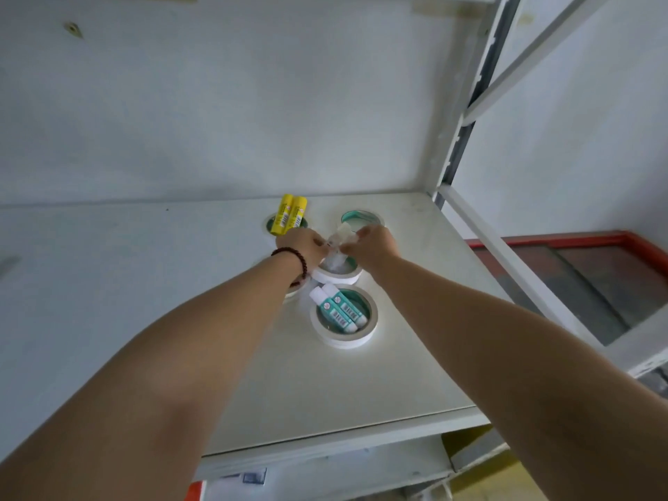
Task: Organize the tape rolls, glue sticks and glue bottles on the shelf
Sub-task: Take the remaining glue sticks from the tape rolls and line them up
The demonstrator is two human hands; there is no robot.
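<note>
Several white tape rolls lie flat on the white shelf (253, 374). The nearest tape roll (344, 341) holds two teal glue sticks (339, 309) leaning in its core. At the back left, two yellow glue sticks (288, 214) stand tilted in another roll (269, 226). A further roll (362, 218) lies at the back right. Over the middle roll (336, 274), my left hand (303, 245) and my right hand (372, 243) both grip clear glue bottles (339, 240), which are blurred. A roll under my left wrist is mostly hidden.
The shelf's back wall rises right behind the rolls. A white metal upright (466, 113) and side rail (506, 254) bound the shelf on the right. Beyond the rail lies a red-framed panel (578, 269). A lower shelf level shows beneath the front edge.
</note>
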